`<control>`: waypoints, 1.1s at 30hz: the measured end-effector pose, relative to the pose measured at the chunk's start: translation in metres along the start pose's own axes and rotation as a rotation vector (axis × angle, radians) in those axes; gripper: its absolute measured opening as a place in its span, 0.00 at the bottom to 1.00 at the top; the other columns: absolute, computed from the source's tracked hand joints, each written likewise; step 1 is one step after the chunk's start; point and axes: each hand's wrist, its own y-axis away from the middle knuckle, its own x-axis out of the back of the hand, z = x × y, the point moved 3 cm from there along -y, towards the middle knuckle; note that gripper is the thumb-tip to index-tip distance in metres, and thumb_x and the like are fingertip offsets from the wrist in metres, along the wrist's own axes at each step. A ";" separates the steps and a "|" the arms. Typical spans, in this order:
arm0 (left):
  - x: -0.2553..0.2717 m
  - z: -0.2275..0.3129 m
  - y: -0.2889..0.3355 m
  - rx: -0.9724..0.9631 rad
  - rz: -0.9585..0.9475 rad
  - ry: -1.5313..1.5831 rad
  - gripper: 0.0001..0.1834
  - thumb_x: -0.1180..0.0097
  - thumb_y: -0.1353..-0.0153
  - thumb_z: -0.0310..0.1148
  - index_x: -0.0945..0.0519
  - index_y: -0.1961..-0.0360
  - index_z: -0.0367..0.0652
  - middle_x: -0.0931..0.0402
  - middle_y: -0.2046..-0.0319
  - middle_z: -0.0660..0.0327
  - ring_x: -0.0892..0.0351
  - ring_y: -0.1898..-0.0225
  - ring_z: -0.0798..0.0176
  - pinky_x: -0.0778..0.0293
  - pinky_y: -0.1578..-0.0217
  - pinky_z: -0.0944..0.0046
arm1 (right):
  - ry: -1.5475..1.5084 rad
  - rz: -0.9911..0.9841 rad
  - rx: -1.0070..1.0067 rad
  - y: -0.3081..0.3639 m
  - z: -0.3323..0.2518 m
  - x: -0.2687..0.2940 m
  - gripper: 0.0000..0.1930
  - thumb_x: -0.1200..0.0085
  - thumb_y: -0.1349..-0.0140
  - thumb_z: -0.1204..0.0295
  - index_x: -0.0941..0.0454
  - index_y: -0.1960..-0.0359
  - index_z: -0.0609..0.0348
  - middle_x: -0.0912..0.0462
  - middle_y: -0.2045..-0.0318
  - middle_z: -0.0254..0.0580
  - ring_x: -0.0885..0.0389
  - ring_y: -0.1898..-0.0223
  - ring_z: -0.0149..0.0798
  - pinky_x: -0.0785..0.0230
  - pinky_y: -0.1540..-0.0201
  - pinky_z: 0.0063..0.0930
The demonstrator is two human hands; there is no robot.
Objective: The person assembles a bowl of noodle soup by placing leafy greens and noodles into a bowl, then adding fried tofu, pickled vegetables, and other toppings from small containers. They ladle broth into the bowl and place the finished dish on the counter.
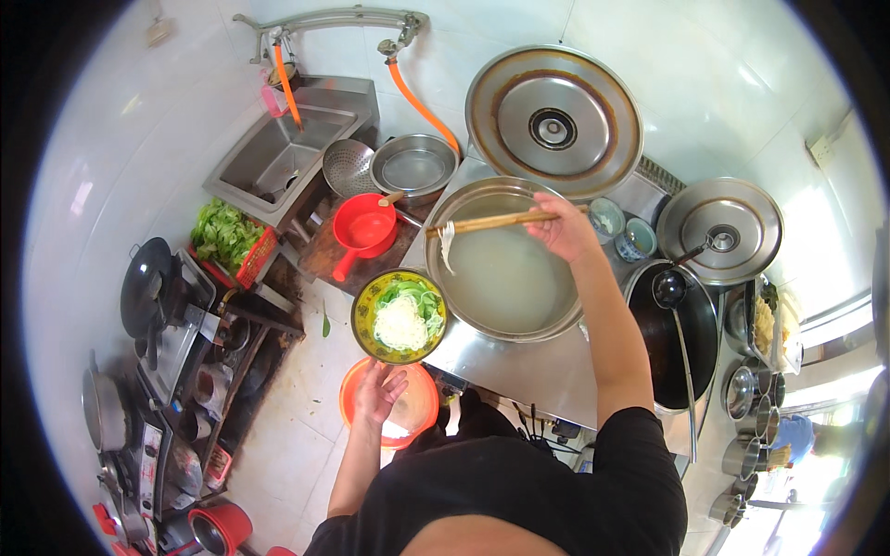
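My left hand (378,394) holds a yellow patterned bowl (361,326) by its near lower edge. In the bowl lie pale noodles (401,322) with green leaves (430,306) beside them. My right hand (564,230) grips a pair of long wooden chopsticks (487,222), which point left across a wide steel pot (510,334). A few noodle strands (448,243) hang from the chopstick tips, over the pot's left side near the bowl. Cloudy pale liquid (510,278) fills the pot.
A red dipper (363,225) sits left of the pot, near a steel basin (414,165) and a strainer (349,167). At the right, a ladle (669,288) rests across a dark pot (686,361). Behind leans a large lid (593,102). An orange tub (425,403) stands below the bowl.
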 end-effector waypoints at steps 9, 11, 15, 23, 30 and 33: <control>0.065 -0.037 0.029 0.124 0.177 -0.085 0.28 0.43 0.34 0.44 0.35 0.35 0.50 0.35 0.40 0.49 0.24 0.49 0.41 0.23 0.49 0.45 | 0.145 -0.050 0.104 0.066 0.006 -0.094 0.17 0.46 0.34 0.71 0.26 0.46 0.67 0.16 0.61 0.51 0.13 0.62 0.47 0.16 0.58 0.39; 0.075 -0.044 0.033 0.158 0.209 -0.101 0.30 0.45 0.33 0.43 0.38 0.34 0.47 0.36 0.38 0.48 0.24 0.49 0.41 0.23 0.51 0.45 | 0.352 -0.106 0.103 0.071 0.042 -0.096 0.17 0.45 0.35 0.70 0.24 0.48 0.68 0.16 0.59 0.51 0.13 0.61 0.46 0.16 0.57 0.37; 0.091 -0.053 0.034 0.155 0.251 -0.218 0.31 0.46 0.33 0.41 0.39 0.33 0.43 0.35 0.39 0.48 0.22 0.51 0.42 0.21 0.54 0.47 | 0.618 0.041 0.147 0.055 0.082 -0.056 0.16 0.41 0.35 0.67 0.22 0.54 0.69 0.17 0.55 0.51 0.14 0.58 0.43 0.17 0.59 0.34; 0.203 -0.114 0.038 0.099 0.389 -0.735 0.22 0.48 0.36 0.37 0.26 0.45 0.35 0.23 0.54 0.50 0.19 0.57 0.53 0.21 0.59 0.54 | 0.958 0.739 0.338 -0.017 0.156 0.161 0.18 0.37 0.42 0.59 0.16 0.60 0.63 0.13 0.62 0.48 0.14 0.60 0.42 0.22 0.57 0.36; 0.272 -0.158 0.136 0.416 0.246 -1.873 0.14 0.39 0.49 0.37 0.21 0.65 0.40 0.20 0.60 0.45 0.20 0.60 0.44 0.22 0.58 0.49 | 1.128 1.146 0.098 -0.113 0.217 0.238 0.14 0.39 0.41 0.57 0.13 0.62 0.54 0.13 0.67 0.50 0.15 0.62 0.52 0.25 0.56 0.44; 0.264 -0.167 0.162 0.566 0.458 -1.565 0.16 0.39 0.47 0.37 0.22 0.60 0.40 0.20 0.60 0.46 0.19 0.60 0.47 0.22 0.59 0.50 | 1.210 0.845 0.106 -0.171 0.244 0.205 0.12 0.42 0.41 0.58 0.14 0.66 0.50 0.13 0.63 0.45 0.16 0.60 0.51 0.25 0.59 0.43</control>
